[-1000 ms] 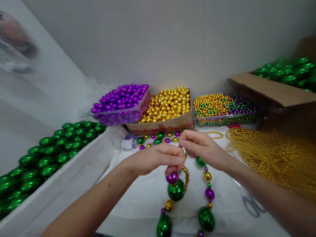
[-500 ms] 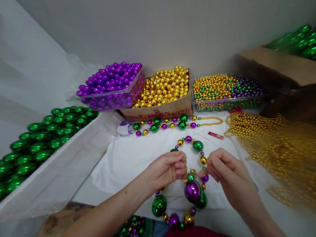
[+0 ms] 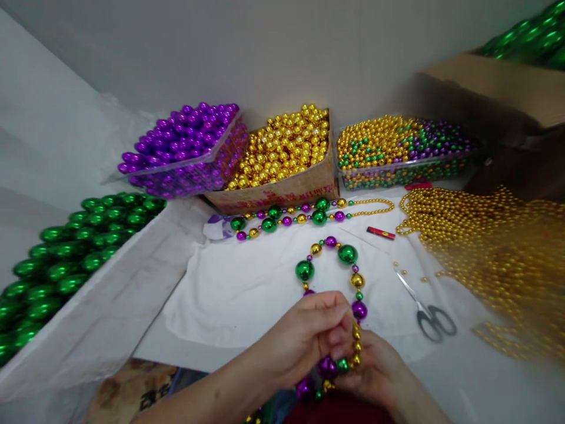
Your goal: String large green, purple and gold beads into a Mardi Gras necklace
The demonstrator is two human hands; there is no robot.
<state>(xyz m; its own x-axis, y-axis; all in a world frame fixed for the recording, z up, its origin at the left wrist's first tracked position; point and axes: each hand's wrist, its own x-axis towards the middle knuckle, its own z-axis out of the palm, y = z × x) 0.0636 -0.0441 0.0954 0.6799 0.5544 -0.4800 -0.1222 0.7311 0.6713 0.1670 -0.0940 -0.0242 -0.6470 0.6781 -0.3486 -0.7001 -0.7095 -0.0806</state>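
Note:
A bead necklace [image 3: 348, 254] of large green, purple and gold beads loops over the white cloth and comes down to my two hands. My left hand [image 3: 315, 330] is closed on the strand, its thumb and fingers pinched together above a purple and a green bead. Just below and to the right, my right hand [image 3: 375, 368] is closed round the same necklace, partly hidden behind a short run of small gold beads. Its fingertips are mostly covered. Black-handled scissors [image 3: 426, 312] lie on the table, right of my hands.
Behind the cloth [image 3: 247, 288] lies another bead necklace [image 3: 319, 217], near a small red stick-like item [image 3: 381, 233]. Bins of purple beads [image 3: 185, 141], gold beads [image 3: 286, 147] and mixed small beads [image 3: 397, 147] line the wall. Green beads [image 3: 66, 253] fill a left box; gold strands [image 3: 468, 235] lie right.
My hands have come together and lower, toward my body. The right hand has moved left, uncovering the scissors. The large beads that hung between the hands have dropped lower. The view has shifted slightly.

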